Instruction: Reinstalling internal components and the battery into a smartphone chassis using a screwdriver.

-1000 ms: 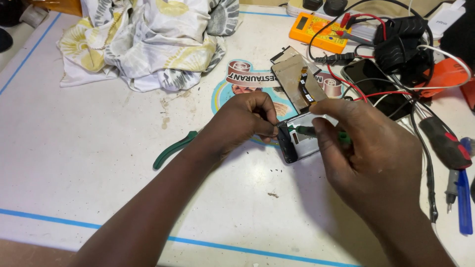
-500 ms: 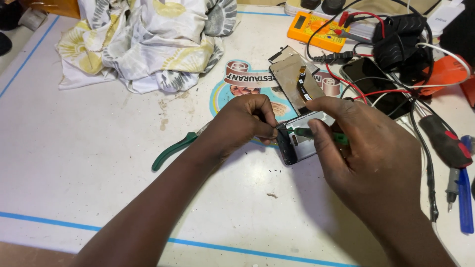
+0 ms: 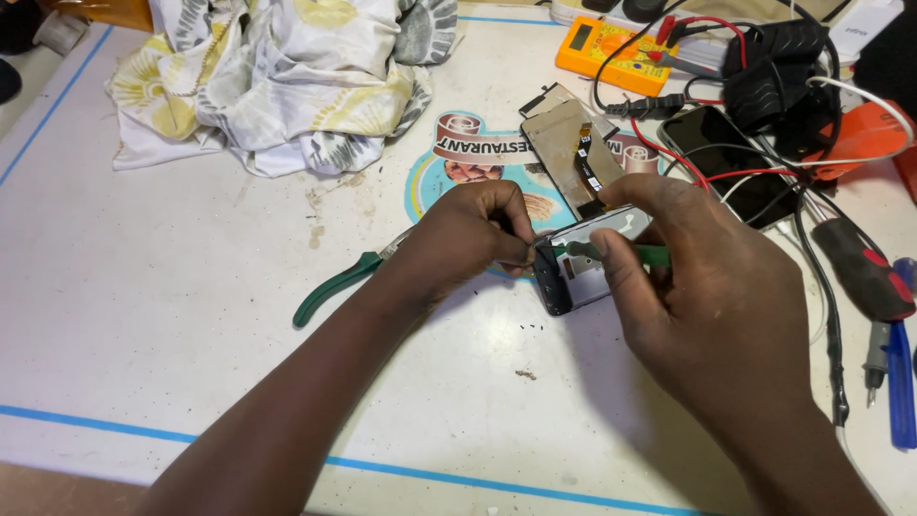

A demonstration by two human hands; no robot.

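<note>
The left hand point(image 3: 473, 234) is curled, its fingertips pinched against the near end of an opened phone body point(image 3: 583, 263), steadying it just above the tabletop point(image 3: 172, 315). The right hand point(image 3: 688, 287) grips a green-handled tool point(image 3: 621, 253) between thumb and fingers and lays its tip on the phone body's exposed inside. Green-handled pliers point(image 3: 334, 287) lie just beside the left forearm. Behind the hands, a detached screen panel point(image 3: 578, 153) with a flex strip rests on a round printed sticker point(image 3: 458, 167). Farther back sit a crumpled patterned cloth point(image 3: 277, 76) and an orange multimeter point(image 3: 611, 43) with red and black leads. At the right edge lie a dark phone point(image 3: 726, 158) and a red-and-black screwdriver point(image 3: 864, 272).
</note>
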